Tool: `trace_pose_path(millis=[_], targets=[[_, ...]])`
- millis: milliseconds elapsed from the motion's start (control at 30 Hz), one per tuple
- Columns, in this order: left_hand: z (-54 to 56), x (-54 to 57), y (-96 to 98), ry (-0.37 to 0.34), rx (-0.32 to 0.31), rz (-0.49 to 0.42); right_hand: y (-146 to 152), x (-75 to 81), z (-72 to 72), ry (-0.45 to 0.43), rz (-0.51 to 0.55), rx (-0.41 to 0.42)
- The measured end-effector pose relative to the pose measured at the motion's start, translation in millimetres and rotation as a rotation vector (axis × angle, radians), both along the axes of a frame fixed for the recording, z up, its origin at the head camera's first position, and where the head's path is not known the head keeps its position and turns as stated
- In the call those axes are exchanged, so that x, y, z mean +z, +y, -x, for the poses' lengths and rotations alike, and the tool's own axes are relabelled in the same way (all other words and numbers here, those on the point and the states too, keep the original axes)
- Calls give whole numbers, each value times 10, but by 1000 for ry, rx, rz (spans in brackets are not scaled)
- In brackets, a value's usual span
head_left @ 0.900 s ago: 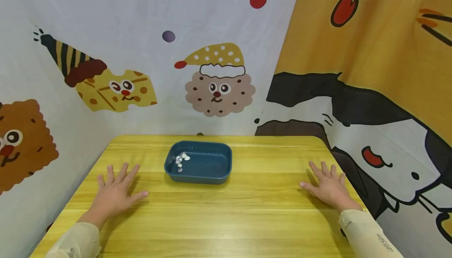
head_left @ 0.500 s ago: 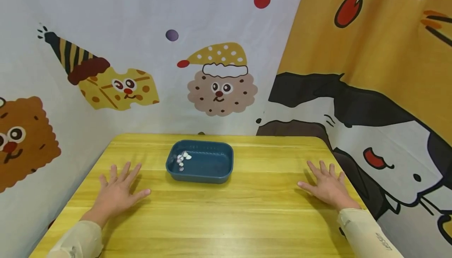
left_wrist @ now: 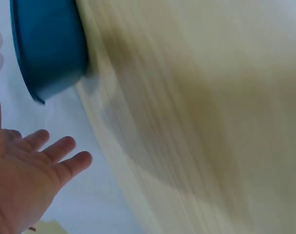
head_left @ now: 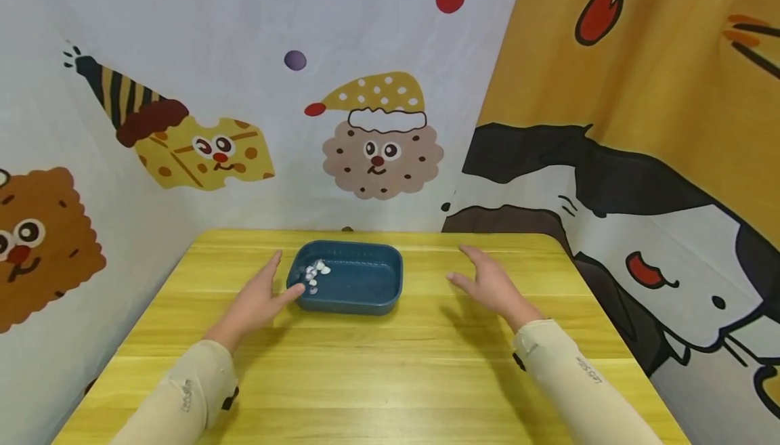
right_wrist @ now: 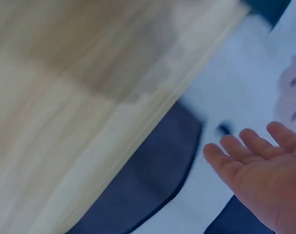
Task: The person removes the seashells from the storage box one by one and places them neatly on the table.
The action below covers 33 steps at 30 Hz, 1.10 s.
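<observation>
A dark blue rectangular tray [head_left: 359, 306] stands on the table, left of its middle. Several small white and greyish pieces [head_left: 312, 274], perhaps shells or pebbles, lie at the tray's left end. My left hand [head_left: 252, 303] is just left of the tray, its thumb in front of the near left corner in the head view; whether it touches cannot be told. Its fingers look extended in the left wrist view. To the right of the tray, apart from it, my right hand [head_left: 490, 286] hovers over the table with extended fingers and holds nothing.
The yellow wood-grain table [head_left: 390, 377] has rounded far corners. Behind it and along both sides hangs a curtain [head_left: 244, 11] printed with cartoon figures. Both forearms wear pale sleeves [head_left: 560, 357].
Both hands have moved inward from the table's sides toward the tray, turning from palms down to palms facing each other. Tray and pieces stay where they were.
</observation>
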<state>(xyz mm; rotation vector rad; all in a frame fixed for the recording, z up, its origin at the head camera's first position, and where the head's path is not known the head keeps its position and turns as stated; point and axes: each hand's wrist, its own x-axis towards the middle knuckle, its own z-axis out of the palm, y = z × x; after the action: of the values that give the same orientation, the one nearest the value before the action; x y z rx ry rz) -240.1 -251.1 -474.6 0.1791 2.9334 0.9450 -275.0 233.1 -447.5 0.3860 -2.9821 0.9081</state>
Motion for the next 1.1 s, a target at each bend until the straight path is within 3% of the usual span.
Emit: trace_pose_path(millis=[200,400,633,733,900,967,1100], targets=[[219,-84,197,-28,15,-74,-820,-18,105,61,85,82],[373,-199,395,-20,12,-134,-1212,-214,206,49,128,81],[336,-210,432,-23,33,-97,-1351,-334,238,103,67,91],[273,-202,391,-36,21,-88,-1369,-318,239,110,20,98],[188,-216,337,-62,-26,-62,-1474,-198,243,160,-157,119],[174,-232,327,-80,-36,-71,-1597,-111,251,151,-201,166],[153,-265,334,-148,-51,-82,-1941,4,264,30,-249,331]])
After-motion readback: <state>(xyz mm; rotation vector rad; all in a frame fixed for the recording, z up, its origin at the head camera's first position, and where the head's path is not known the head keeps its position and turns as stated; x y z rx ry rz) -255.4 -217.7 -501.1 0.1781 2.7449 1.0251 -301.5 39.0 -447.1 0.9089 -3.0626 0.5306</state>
